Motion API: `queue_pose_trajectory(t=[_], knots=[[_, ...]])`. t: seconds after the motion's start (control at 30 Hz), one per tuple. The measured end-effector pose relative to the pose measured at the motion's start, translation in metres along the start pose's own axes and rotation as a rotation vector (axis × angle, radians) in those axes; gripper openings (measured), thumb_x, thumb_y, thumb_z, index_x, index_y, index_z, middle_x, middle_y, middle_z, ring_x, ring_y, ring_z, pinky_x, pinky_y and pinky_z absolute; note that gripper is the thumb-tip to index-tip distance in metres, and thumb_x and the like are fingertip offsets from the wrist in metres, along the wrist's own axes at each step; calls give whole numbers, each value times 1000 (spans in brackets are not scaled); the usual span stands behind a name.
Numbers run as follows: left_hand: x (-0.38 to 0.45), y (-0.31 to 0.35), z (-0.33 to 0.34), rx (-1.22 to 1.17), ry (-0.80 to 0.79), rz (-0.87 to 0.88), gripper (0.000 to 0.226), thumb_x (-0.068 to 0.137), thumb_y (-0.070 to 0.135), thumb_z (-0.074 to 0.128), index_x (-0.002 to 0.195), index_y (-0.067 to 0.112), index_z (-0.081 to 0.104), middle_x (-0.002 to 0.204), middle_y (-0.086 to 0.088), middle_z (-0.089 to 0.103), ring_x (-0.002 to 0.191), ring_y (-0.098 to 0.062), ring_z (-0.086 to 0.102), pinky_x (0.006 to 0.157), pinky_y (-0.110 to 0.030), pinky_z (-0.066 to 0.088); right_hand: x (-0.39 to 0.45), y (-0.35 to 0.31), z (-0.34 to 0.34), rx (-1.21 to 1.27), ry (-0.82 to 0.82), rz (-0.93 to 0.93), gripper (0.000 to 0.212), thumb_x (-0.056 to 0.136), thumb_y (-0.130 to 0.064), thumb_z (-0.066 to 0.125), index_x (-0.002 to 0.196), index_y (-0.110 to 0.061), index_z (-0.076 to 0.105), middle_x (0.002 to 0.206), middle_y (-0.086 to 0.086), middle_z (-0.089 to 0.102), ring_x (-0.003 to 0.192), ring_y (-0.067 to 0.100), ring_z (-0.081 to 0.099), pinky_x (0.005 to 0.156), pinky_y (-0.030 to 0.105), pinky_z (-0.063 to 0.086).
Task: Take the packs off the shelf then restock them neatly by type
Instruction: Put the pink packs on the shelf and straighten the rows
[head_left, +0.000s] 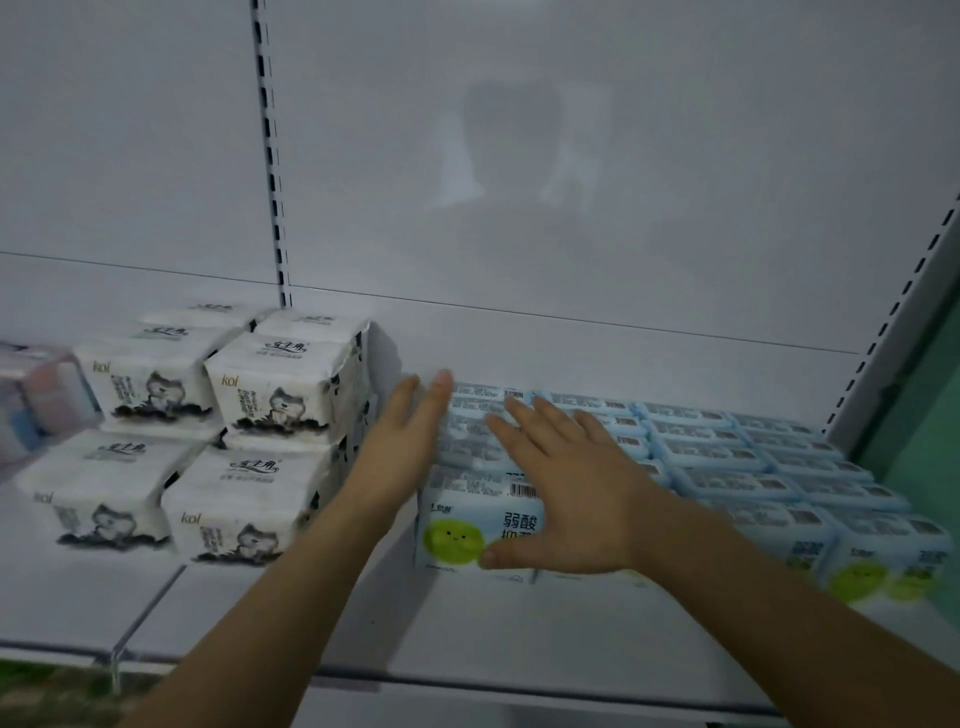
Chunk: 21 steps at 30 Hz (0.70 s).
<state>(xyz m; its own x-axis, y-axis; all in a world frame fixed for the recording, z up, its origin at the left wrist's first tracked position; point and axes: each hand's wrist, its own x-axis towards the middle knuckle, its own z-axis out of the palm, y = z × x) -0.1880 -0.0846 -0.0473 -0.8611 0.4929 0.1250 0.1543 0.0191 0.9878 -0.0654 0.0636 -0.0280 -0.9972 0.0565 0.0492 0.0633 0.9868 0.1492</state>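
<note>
**Both hands flat on the blue packs at the left end of the row**

The white metal shelf (519, 639) carries two kinds of goods, kept apart by a narrow gap. On the left stand the white plastic-wrapped tissue packs printed with a grey ink-wash cat (208, 431), stacked two high and running back towards the rear panel. On the right lie the pale blue soft packs with green round smiling faces on their fronts (753, 467), set in tidy rows that run from the middle of the shelf to the right upright.

The person's left hand (402, 441) reaches into the gap, fingers straight and together, palm turned against the left side of the blue rows; it grasps nothing, only touches. The right hand (576, 499) lies spread over the top of the nearest left blue pack (467, 530), fingers extended across the barcode face, thumb (506, 555) hooked down over the front beside the green face. That hand presses rather than clenches.

At the far left edge a clear plastic-wrapped bundle with pink and blue contents (36, 405) sits blurred beside the white packs. A clear plastic divider (117, 660) stands up at the shelf's front lip.
</note>
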Motion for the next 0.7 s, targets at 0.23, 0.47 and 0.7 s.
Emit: queue_pose_trajectory(t=[0.23, 0.47, 0.7], knots=[[2, -16, 8, -550, -325, -281, 66, 99, 66, 26, 129, 22, 64, 119, -11, 72, 106, -28, 70, 75, -37, 61, 25, 0, 17, -54, -111, -38, 121, 74, -88, 51, 155, -33, -19, 166, 0, -17, 153, 23, -15, 123, 55, -3], [17, -22, 3, -599, -335, -261, 64, 95, 71, 23, 106, 28, 68, 96, -2, 78, 88, -20, 75, 61, -31, 60, 36, 0, 1, -11, -162, -18, 130, 65, -92, 55, 153, -37, -23, 164, -2, -25, 151, 26, -23, 122, 57, -5], [30, -32, 13, -636, -387, -375, 78, 87, 80, 36, 130, 22, 66, 122, -18, 69, 110, -37, 67, 99, -52, 49, 44, 2, 8, -44, -199, -25, 133, 64, -91, 57, 152, -37, -27, 164, -1, -25, 152, 27, -18, 122, 56, -5]])
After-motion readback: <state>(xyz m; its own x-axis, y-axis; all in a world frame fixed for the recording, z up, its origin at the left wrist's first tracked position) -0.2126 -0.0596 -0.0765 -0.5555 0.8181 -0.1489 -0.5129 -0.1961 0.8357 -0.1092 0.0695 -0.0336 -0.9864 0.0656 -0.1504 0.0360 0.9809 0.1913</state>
